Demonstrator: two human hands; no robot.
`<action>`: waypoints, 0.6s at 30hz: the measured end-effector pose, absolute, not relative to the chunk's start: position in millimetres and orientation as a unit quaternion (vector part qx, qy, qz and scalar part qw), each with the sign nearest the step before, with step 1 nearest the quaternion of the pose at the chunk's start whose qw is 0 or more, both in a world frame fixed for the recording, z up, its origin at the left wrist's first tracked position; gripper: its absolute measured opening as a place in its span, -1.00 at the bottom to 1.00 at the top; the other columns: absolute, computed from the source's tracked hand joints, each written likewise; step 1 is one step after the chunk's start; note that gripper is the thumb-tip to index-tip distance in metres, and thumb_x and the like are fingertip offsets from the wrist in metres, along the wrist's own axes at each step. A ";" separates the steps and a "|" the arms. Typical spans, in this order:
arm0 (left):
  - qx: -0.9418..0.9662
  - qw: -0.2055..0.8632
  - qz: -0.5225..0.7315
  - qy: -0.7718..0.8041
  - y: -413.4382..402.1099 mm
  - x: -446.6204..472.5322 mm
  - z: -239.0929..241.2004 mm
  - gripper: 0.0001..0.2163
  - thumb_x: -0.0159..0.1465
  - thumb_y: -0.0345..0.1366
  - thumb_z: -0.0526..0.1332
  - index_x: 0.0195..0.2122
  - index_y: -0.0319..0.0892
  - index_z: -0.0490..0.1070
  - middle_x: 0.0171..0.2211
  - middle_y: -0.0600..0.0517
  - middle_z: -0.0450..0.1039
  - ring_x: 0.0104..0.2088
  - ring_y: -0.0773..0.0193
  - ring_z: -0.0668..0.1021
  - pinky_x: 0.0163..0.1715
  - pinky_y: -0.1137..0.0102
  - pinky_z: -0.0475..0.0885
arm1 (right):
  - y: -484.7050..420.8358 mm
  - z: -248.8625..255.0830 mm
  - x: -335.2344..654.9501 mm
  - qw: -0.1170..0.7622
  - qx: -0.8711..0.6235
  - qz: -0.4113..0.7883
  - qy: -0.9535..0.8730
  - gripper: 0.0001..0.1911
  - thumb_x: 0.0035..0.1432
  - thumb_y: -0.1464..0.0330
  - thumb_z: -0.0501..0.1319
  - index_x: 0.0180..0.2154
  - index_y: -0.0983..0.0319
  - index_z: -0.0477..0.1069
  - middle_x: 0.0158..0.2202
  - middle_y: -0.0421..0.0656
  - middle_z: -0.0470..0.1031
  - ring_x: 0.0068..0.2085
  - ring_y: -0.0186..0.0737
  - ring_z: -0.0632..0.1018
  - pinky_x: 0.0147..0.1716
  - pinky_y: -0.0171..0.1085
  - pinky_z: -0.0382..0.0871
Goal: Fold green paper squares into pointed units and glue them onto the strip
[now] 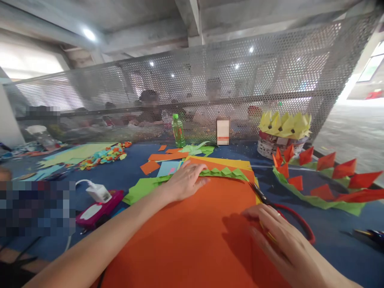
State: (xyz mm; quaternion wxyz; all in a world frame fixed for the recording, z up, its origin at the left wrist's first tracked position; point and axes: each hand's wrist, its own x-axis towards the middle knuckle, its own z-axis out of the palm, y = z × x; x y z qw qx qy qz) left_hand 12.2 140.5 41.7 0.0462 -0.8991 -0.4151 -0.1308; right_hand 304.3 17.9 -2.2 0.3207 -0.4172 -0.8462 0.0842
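Observation:
A large orange paper sheet (198,232) lies on the blue table in front of me. My left hand (184,182) lies flat on its far edge, fingers stretched out, touching a strip of folded green paper triangles (225,173). My right hand (277,238) rests on the sheet's right edge, fingers spread, over the red handle of a pair of scissors (292,216). Whether it grips the scissors does not show. Yellow sheets (228,162) lie under the orange one.
A green bottle (178,130) stands at the back by a perforated metal screen (210,80), with people behind it. A yellow paper crown (285,124) sits on a basket back right. Red and green folded strips (327,180) lie right. A white charger (98,193) and pink device (99,208) lie left.

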 end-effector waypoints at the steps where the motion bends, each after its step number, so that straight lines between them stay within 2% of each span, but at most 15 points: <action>1: -0.903 0.043 -0.129 -0.407 141.0 17.5 42.6 -0.70 0.45 -0.20 0.25 0.15 -0.18 0.41 0.13 -0.12 0.43 0.07 0.03 0.54 0.07 0.01 0.48 | 17.8 -1.7 304.4 0.321 -0.418 0.087 -0.845 -0.80 0.45 0.32 0.05 0.06 0.07 0.31 -0.02 -0.15 0.54 0.01 -0.24 0.61 -0.04 -0.30 0.53; 11: -0.921 0.017 -0.124 -0.368 144.5 43.9 36.9 -0.67 0.46 -0.17 0.24 0.17 -0.18 0.39 0.13 -0.13 0.43 0.08 0.02 0.54 0.07 0.00 0.48 | 17.0 -2.3 303.3 0.316 -0.413 0.084 -0.850 -0.79 0.46 0.31 0.03 0.04 0.11 0.33 -0.04 -0.08 0.55 0.00 -0.20 0.62 -0.04 -0.24 0.56; 15: -0.923 0.022 -0.111 -0.368 131.1 44.9 36.4 -0.64 0.45 -0.14 0.25 0.19 -0.17 0.38 0.17 -0.14 0.40 0.10 0.00 0.52 0.09 0.00 0.47 | 18.4 -4.9 306.6 0.323 -0.419 0.042 -0.848 -0.77 0.41 0.30 0.10 0.03 0.12 0.40 -0.01 -0.08 0.59 0.01 -0.16 0.64 -0.05 -0.27 0.59; 18: -0.902 0.041 -0.105 -0.417 119.9 28.2 38.5 -0.68 0.45 -0.19 0.25 0.17 -0.17 0.39 0.15 -0.13 0.42 0.07 0.03 0.54 0.06 0.03 0.49 | 23.5 -12.4 311.8 0.348 -0.387 0.007 -0.854 -0.76 0.35 0.29 0.16 0.03 0.09 0.42 -0.04 -0.13 0.63 -0.04 -0.17 0.68 -0.10 -0.33 0.61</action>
